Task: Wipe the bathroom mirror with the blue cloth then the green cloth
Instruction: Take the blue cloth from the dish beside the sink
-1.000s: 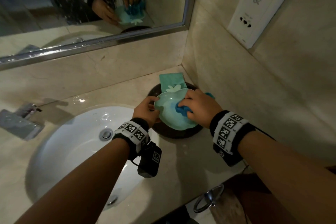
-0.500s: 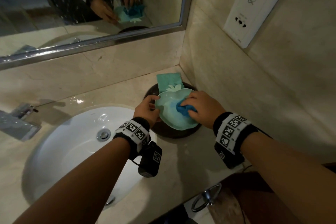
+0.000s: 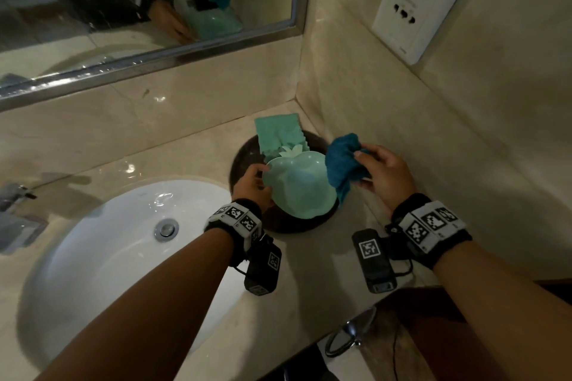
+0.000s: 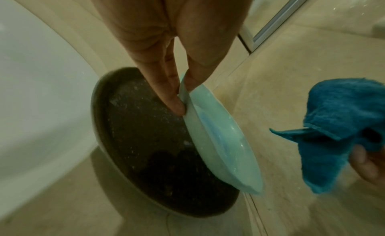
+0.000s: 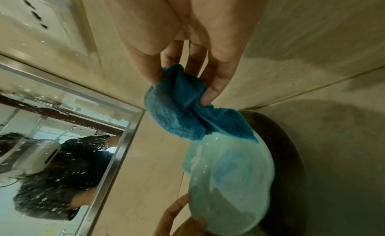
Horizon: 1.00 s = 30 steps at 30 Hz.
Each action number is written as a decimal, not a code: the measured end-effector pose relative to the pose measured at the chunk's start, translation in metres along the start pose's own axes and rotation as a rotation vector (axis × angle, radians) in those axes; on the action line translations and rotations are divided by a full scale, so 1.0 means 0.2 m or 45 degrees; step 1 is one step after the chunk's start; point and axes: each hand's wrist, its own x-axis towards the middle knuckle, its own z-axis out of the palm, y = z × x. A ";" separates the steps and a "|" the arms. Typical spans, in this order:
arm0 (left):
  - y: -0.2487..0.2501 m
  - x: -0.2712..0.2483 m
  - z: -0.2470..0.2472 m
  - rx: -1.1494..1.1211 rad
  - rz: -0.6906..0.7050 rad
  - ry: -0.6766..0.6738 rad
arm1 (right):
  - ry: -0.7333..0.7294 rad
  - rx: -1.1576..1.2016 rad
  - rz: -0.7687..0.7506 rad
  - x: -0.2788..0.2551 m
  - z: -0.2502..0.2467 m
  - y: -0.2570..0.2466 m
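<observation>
My right hand (image 3: pixel 368 168) pinches the crumpled blue cloth (image 3: pixel 342 165) and holds it just above the right rim of a pale green apple-shaped dish (image 3: pixel 298 189); the right wrist view shows thumb and fingers pinching the blue cloth (image 5: pixel 187 114). My left hand (image 3: pixel 258 178) pinches the dish's left rim, thumb inside and fingers under in the left wrist view (image 4: pixel 181 94), tilting the dish (image 4: pixel 216 140) up off a dark round tray (image 3: pixel 247 151). The folded green cloth (image 3: pixel 278 133) lies on the tray behind the dish. The mirror (image 3: pixel 139 9) hangs above the counter.
A white sink basin (image 3: pixel 108 257) with a drain lies left of the tray, and a chrome tap (image 3: pixel 18 210) at the far left. The side wall (image 3: pixel 433 133) stands close on the right, carrying a white socket plate (image 3: pixel 418 3). The counter edge (image 3: pixel 278 334) runs below.
My right hand has lifted the blue cloth out of the dish and moved it right, toward the wall. The left hand still holds the dish's rim.
</observation>
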 end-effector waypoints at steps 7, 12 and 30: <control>-0.11 0.09 0.12 0.094 -0.042 -0.013 | 0.024 -0.020 0.035 0.03 -0.05 0.11; -0.16 0.13 0.15 0.122 -0.054 -0.017 | -0.024 -0.069 -0.009 0.03 -0.07 0.15; 0.27 -0.20 -0.28 0.166 0.331 -0.073 | -0.510 -0.333 -0.150 0.01 0.30 0.04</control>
